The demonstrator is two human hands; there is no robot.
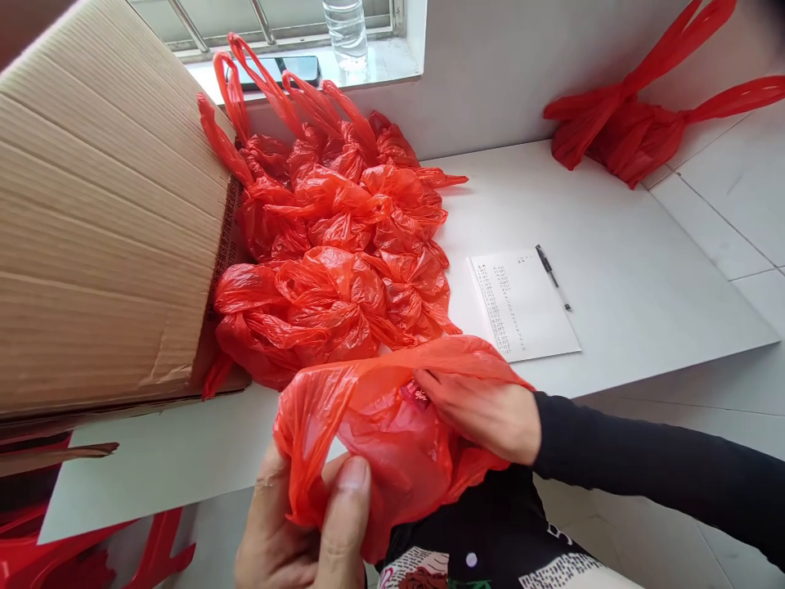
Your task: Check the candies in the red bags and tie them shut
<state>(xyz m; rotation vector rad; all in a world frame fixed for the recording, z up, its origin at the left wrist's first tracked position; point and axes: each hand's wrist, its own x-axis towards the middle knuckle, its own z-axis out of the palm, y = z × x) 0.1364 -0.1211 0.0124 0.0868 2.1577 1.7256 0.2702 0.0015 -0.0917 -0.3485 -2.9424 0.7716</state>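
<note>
A thin red plastic bag (392, 483) hangs open-mouthed in front of me, just off the table's front edge. My left hand (307, 523) pinches its near left rim between thumb and fingers. Inside the mouth, my right hand (478, 413) lies partly behind the plastic, its fingers curled at a small dark-pink packet (415, 394) with white print. Most of those fingers are hidden. Beyond the bag, several knotted red bags (343, 286) are heaped on the white table (613, 221).
To the left stands a large cardboard box (110, 221). A written sheet (521, 307) and a black pen (553, 276) lie to the right. Another red bag (638, 139) sits by the wall. The sill holds a phone (300, 69) and water bottle (347, 33). Red plastic stools (153, 548) are below left.
</note>
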